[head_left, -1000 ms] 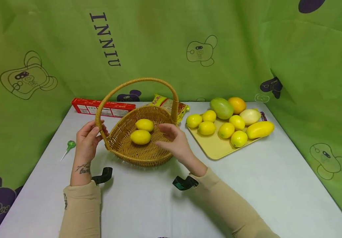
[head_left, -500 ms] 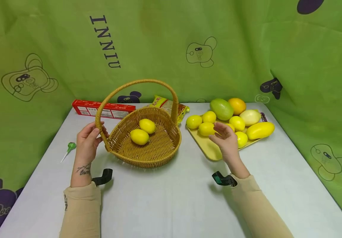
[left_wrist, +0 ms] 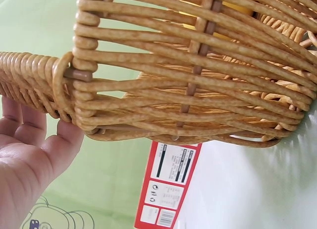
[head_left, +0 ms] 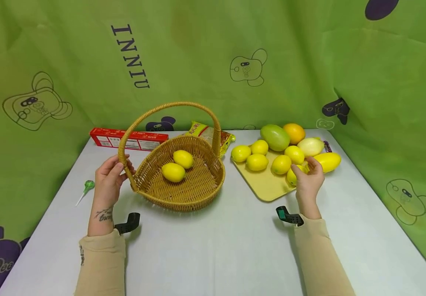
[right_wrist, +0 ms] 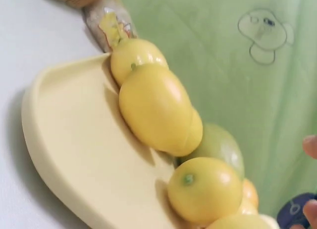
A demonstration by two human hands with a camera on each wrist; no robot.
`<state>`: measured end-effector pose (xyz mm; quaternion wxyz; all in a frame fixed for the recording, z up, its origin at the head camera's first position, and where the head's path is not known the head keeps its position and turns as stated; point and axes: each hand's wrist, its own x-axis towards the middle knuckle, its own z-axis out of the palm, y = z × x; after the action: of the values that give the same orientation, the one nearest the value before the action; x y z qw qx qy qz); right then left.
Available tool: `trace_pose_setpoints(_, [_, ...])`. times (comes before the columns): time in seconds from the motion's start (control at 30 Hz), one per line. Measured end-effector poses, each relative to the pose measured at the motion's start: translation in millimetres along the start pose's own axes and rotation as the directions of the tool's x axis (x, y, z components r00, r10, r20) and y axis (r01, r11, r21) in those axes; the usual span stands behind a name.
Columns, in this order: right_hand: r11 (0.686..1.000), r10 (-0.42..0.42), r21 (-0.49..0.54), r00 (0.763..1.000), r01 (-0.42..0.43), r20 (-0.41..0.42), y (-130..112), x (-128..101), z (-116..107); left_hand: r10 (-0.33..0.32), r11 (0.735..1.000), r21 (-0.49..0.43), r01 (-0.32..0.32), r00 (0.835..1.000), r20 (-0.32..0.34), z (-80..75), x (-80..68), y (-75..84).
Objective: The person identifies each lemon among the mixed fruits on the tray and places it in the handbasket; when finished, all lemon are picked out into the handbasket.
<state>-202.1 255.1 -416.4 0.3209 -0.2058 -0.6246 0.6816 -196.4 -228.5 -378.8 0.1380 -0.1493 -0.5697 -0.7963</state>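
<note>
Head view, left to right: we see a green lollipop (head_left: 88,186) lying alone on the grey table (head_left: 213,246), then the left hand (head_left: 110,176) with fingers curled round the base of the wicker handle, steadying the basket (head_left: 183,197). Left wrist view confirms it: fingers wrap the woven handle where it meets the basket wall, red box (left_wrist: 168,189) on the table behind. Two lemons (head_left: 177,165) lie in the basket, touching each other, near its middle. Behind the basket sit the red box and a yellow snack packet (head_left: 205,130). Next, the yellow tray (head_left: 268,187) just beside the basket, carrying four loose lemons, a green mango (head_left: 275,137), an orange (head_left: 294,132), a pale fruit (head_left: 311,146) and a long yellow fruit (head_left: 327,161). The right hand (head_left: 307,183) is on the tray's near right corner, fingers cupped over a fifth lemon (head_left: 292,176); we read the fingers as closing on it, but the head view doesn't show a full grip, and the right wrist view shows only fingertips at the frame edge, so we can't tell if it's clamped yet. Our read: we're at the pick step of moving lemons from tray to basket, two in. Next move calls for a firm wrap round the lemon, a lift clear of its neighbours without rolling them, then a carry under the handle arch.
</note>
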Motion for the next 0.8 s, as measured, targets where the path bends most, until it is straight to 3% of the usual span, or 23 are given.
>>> trace_pose_setpoints(0.17, [0.997,0.059,-0.057,0.998,-0.060,-0.030,8.9,4.6,1.4,-0.001,1.000,0.013,0.001,1.000,-0.001,0.2,-0.1,0.3])
trace_pose_setpoints(0.47, [0.962,0.146,-0.237,0.989,-0.137,0.021,23.0,9.8,-0.4,0.006,1.000,0.018,-0.006,1.000,0.004,1.1,-0.4,0.9])
trace_pose_setpoints(0.8, [0.911,0.132,-0.401,0.989,-0.092,0.071,22.3,11.4,-0.4,0.013,1.000,0.008,-0.013,1.000,0.010,0.7,-0.2,0.9])
